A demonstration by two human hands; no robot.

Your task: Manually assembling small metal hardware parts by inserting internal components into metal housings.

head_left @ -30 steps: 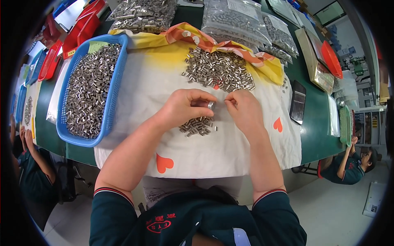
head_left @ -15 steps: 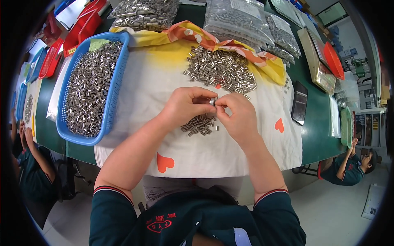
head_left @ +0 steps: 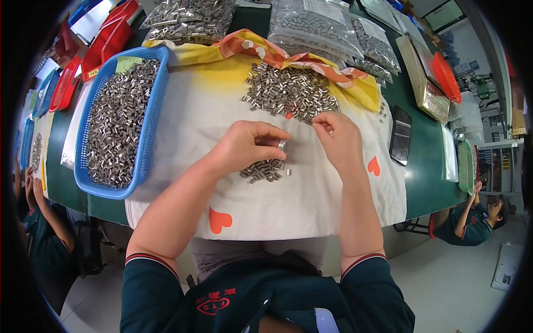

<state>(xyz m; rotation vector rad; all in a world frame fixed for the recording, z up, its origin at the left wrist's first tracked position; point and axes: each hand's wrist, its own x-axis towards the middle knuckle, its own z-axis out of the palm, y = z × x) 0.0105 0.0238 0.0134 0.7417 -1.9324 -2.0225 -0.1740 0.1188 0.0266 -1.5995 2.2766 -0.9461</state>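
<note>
My left hand is closed around a short round metal piece, its shiny end showing between thumb and fingers. My right hand has its thumb and fingertips pinched together at the lower right edge of a large pile of small metal sleeves. What those fingertips hold, if anything, is too small to make out. Just below my left hand lies a smaller heap of the same sleeves, partly covered by the hand, with a loose one at its right.
A white cloth covers the table, its yellow edge folded at the back. On the left stands a blue basket full of sleeves. Plastic bags of metal parts lie behind. A phone rests at the right. Other people sit at both sides.
My right hand has left the metal piece in my left hand and moved right and up to the large pile's edge. My left hand still grips the piece.
</note>
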